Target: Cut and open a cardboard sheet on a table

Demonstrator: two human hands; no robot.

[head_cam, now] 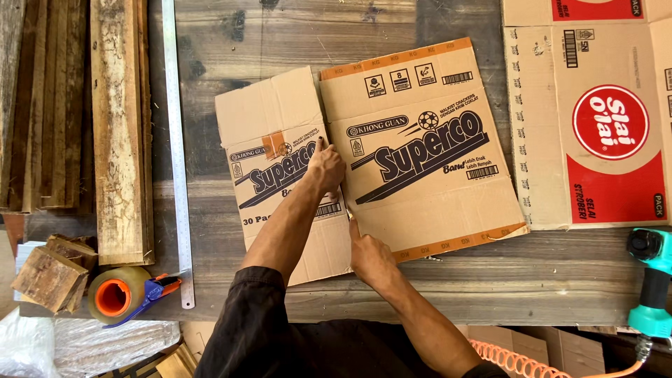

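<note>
A flattened brown cardboard box with dark printing lies on the wooden table, its smaller panel folded out to the left. My left hand rests on the crease between the two panels, fingers curled and one fingertip pressing at the top of the fold. A thin pale sliver shows just below this hand; whether it is held I cannot tell. Lower on the same crease my right hand presses with its index finger pointing up, the other fingers tucked in.
A long metal ruler lies left of the box beside rough wooden planks. A tape dispenser and wood blocks sit at lower left. Another flattened carton, red and white, lies at right above a teal air tool with an orange coiled hose.
</note>
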